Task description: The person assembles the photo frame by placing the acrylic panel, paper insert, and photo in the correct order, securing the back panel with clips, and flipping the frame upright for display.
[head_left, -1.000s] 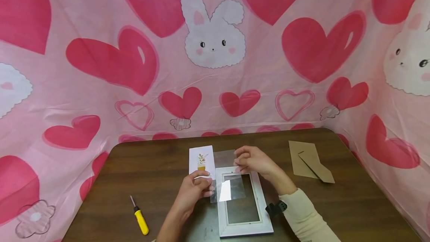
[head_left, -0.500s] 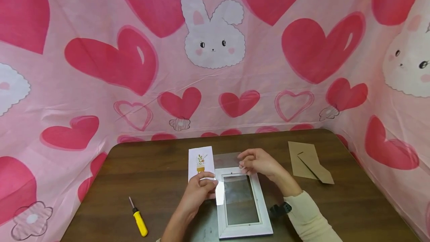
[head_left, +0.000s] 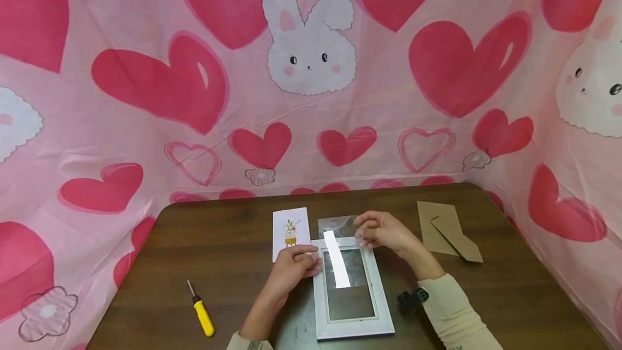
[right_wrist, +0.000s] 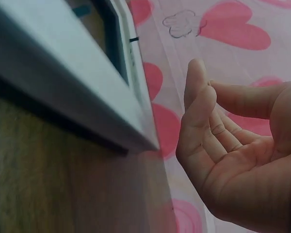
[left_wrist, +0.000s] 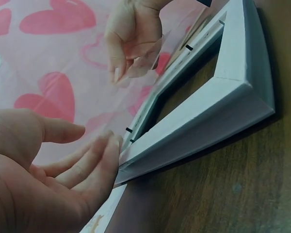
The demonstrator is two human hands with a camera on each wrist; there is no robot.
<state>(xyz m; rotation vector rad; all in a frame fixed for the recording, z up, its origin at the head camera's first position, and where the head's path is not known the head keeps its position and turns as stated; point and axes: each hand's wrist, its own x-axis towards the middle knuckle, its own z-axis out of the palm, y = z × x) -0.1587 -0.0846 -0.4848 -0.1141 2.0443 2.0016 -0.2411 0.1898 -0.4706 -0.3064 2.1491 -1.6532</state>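
A clear plastic sheet with a bright glare strip overlaps the upper opening of the white picture frame in the head view. My right hand pinches the sheet by its far right corner between thumb and fingertips. My left hand is at the frame's upper left side, its fingertips right at the edge. In the left wrist view, the left thumb stands apart from fairly straight fingers, with nothing seen between them. Small black tabs line the frame's inner edge there. A white card printed with a potted plant lies just beyond my left hand.
A yellow-handled screwdriver lies on the left of the dark wooden table. The brown backing board with its easel leg lies at the far right. A pink heart-print cloth hangs behind and at both sides.
The clear sheet has moved right, from over the frame's left side to over its opening. Both hands have shifted slightly right with it; the left fingers have come off the card onto the frame's edge.
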